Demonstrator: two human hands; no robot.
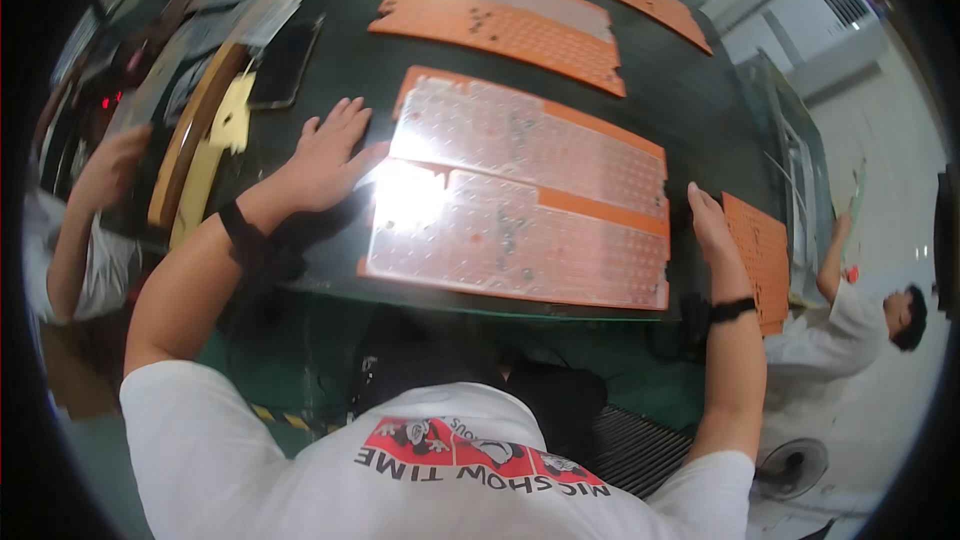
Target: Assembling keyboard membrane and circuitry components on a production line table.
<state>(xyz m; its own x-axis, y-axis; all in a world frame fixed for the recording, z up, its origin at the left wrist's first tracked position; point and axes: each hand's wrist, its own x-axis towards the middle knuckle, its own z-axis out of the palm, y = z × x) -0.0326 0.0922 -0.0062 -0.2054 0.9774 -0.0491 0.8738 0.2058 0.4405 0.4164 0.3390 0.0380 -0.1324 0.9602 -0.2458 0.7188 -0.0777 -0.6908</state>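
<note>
On the dark table in front of me lies an orange perforated board (600,211) carrying two shiny, clear textured plastic sheets, an upper sheet (480,125) and a lower sheet (480,240). Bright glare hides part of the lower sheet's left end. My left hand (325,160) lies flat with its fingers spread, its thumb by the left end of the sheets. At the board's right end, my right hand (708,220) is held edge-on with fingers stretched out, slightly apart from the board. Nothing shows in either hand.
Another orange board (500,25), partly under a clear sheet, lies farther back. More orange boards lie at the far right (655,8) and right edge (760,255). A dark phone-like slab (287,65) and wooden bars (195,140) are left. Co-workers stand on both sides.
</note>
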